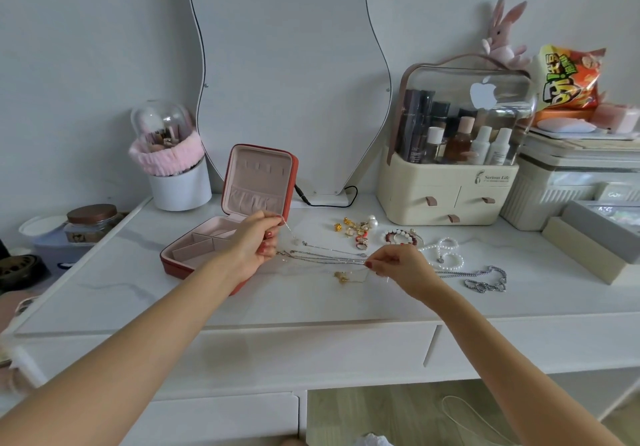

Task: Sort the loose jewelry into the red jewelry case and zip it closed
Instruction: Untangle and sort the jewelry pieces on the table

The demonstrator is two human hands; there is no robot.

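Note:
The red jewelry case [180, 267] lies open on the white dresser top, its pink lid [258, 178] upright and its compartments bare. My left hand [256, 243] hovers in front of the case and pinches one end of a thin silver chain necklace [325, 248]. My right hand [398, 265] pinches the chain's other end, lifted just off the top. Loose on the top lie a gold pendant necklace [343, 277], gold earrings and rings [356, 229], a red-and-white bead bracelet [401, 237], a pearl necklace [446, 255] and a chunky silver chain [485, 279].
A wavy mirror [294, 81] stands behind the case with a black cable [329, 199]. A cream cosmetics organiser [450, 168] sits at the right, a white brush holder [180, 182] at the left. Grey boxes [595, 237] crowd the far right edge.

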